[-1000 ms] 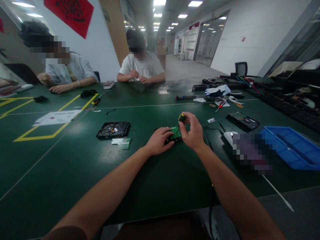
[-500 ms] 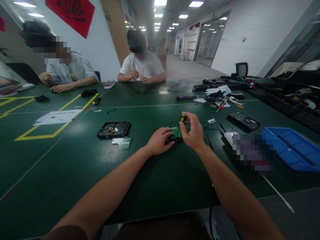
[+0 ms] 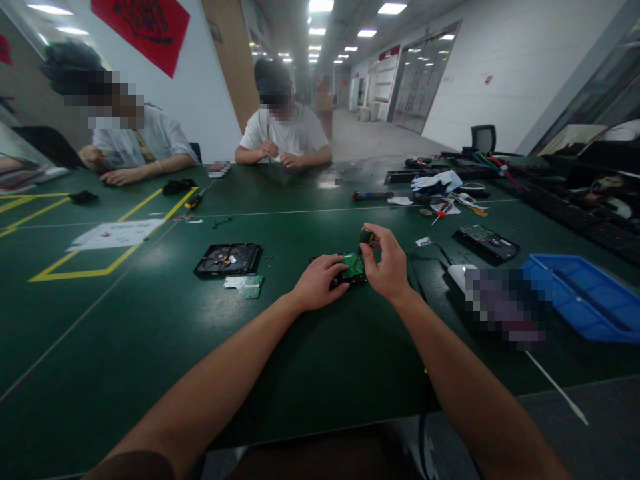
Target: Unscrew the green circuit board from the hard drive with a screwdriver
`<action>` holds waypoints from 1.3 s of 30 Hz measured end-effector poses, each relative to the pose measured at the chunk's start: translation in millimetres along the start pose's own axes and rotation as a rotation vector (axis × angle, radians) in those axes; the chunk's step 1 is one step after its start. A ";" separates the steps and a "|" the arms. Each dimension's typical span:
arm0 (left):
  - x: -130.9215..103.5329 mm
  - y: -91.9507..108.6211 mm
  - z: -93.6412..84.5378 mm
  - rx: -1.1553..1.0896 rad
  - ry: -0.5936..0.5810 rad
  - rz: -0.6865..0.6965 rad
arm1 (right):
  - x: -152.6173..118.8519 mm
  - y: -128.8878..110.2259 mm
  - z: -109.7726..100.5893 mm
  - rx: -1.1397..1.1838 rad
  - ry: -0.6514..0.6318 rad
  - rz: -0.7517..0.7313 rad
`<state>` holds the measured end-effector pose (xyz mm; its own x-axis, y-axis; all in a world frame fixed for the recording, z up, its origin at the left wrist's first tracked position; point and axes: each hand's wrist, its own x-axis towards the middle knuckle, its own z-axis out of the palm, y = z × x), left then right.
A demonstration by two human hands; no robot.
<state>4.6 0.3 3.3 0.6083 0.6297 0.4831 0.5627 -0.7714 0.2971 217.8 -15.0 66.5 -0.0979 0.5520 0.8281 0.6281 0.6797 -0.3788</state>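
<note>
Two hands are needed here: the hard drive (image 3: 359, 279) is steadied flat on the desk (image 3: 300, 373) by the left hand (image 3: 320, 283), fingers over its green board (image 3: 353, 263), thumb at the near edge. The screwdriver (image 3: 367, 236) is pinched by the right hand's (image 3: 387, 263) fingers; its tip can't be made out. Probably best held square to the board, with firm downward pressure applied while it's turned.

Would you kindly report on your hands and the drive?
Left hand on drive. Right hand gripping screwdriver above it. Left hand partly covers drive.
</note>
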 end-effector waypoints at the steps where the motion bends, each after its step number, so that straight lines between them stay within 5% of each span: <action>1: -0.1 0.0 0.2 0.001 -0.001 0.000 | -0.1 -0.2 0.0 0.006 -0.004 -0.002; 39: -0.2 -1.3 -0.1 0.016 -0.012 0.003 | -0.5 -1.8 -0.3 0.032 -0.037 0.027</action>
<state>3.7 1.2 2.9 0.6165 0.6285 0.4742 0.5697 -0.7718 0.2823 217.0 -16.6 67.0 -0.1100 0.5872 0.8019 0.6062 0.6790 -0.4140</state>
